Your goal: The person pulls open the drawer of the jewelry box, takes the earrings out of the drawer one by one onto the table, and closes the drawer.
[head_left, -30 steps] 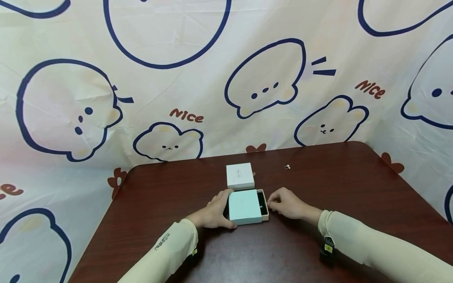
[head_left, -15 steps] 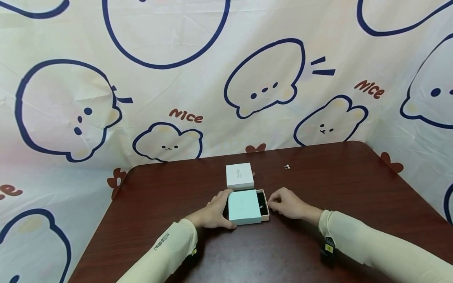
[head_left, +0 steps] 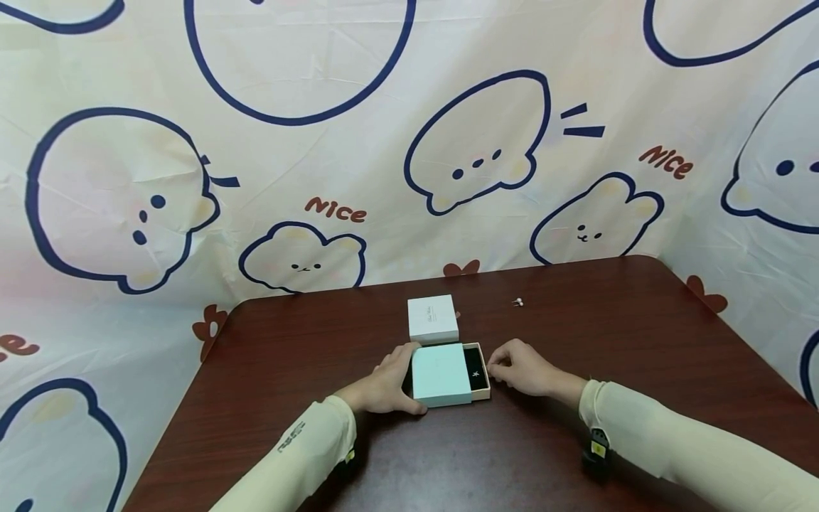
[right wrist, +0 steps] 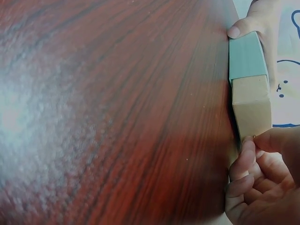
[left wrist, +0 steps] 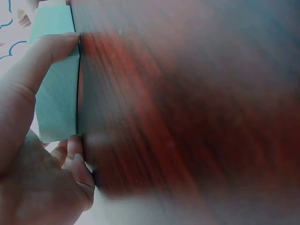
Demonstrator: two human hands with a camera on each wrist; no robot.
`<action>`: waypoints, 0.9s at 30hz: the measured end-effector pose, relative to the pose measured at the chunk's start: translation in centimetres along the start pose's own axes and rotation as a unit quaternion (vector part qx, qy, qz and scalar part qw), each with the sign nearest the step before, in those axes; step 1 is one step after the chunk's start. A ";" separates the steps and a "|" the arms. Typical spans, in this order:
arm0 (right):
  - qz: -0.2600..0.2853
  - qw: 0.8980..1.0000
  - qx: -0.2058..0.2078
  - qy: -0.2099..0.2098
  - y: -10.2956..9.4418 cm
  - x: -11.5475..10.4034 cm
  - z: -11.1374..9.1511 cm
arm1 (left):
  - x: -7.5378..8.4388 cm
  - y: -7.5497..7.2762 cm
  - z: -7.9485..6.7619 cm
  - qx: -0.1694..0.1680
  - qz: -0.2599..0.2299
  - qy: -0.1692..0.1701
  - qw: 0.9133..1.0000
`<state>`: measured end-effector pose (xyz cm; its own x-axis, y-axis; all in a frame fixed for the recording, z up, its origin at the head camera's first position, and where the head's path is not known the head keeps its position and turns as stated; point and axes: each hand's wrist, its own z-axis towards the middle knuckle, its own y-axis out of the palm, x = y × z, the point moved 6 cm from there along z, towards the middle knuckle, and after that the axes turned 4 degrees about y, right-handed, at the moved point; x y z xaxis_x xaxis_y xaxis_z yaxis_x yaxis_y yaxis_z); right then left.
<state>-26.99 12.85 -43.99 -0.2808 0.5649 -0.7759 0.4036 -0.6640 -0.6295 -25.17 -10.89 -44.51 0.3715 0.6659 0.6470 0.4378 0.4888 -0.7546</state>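
A mint-green jewelry box sleeve lies on the table, held by my left hand with the thumb along the near side and the fingers round the far corner. From its right end protrudes a cream drawer. Inside the drawer is a black lining with a small silvery star-shaped piece on it. My right hand pinches at the drawer's outer end, where a tiny gold-coloured bit shows between thumb and finger in the right wrist view. The rest of the drawer is hidden under the sleeve.
Right behind the green box sits a white box with small print on its lid. A small pair of white, pearl-like pieces lies farther back to the right. The dark wooden table meets a cartoon-printed cloth behind.
The drawer has slid slightly farther out to the right, with my right hand moving along with it. More of the star-shaped piece shows. My left hand stays on the sleeve.
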 end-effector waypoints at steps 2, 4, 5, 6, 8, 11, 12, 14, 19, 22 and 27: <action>0.000 1.000 0.000 0.001 0.0 0.0 0.0 | 0.0 0.0 0.0 0.000 -0.001 0.001 1.000; 0.001 1.000 0.001 0.002 -0.1 0.0 -0.1 | 0.1 -0.1 0.0 0.001 -0.001 0.001 1.000; 0.002 1.000 0.001 0.002 -0.1 0.0 -0.1 | 0.1 -0.1 0.0 0.001 -0.001 0.001 1.000; 0.003 1.000 0.002 0.003 -0.1 0.0 -0.1 | 0.1 -0.1 0.0 0.002 0.000 0.001 1.000; 0.003 1.000 0.003 0.005 -0.1 0.1 -0.2 | 0.1 0.0 0.0 0.002 0.001 0.001 1.000; 0.003 1.000 0.004 0.006 -0.2 0.1 -0.3 | 0.1 0.0 0.0 0.003 0.002 0.002 1.000; 0.004 1.000 0.004 0.007 -0.2 0.1 -0.3 | 0.1 0.1 0.0 0.003 0.002 0.003 1.000; 0.007 1.000 0.004 0.008 -0.2 0.2 -0.3 | 0.0 0.1 0.0 0.004 0.003 0.004 1.000; 0.009 1.000 0.006 0.012 -0.3 0.1 -0.4 | 0.0 0.1 0.1 0.006 0.005 0.005 1.000; 0.011 1.000 0.006 0.013 -0.3 0.1 -0.5 | 0.0 0.1 0.1 0.007 0.007 0.006 1.000; 0.011 1.000 0.006 0.015 -0.4 0.1 -0.5 | 0.0 0.1 0.1 0.006 0.008 0.004 1.000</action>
<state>-26.76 13.39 -43.78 -0.2454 0.5637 -0.7887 0.3995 -0.6825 -0.6121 -25.23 -10.82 -44.62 0.3849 0.6691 0.6357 0.4214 0.4854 -0.7660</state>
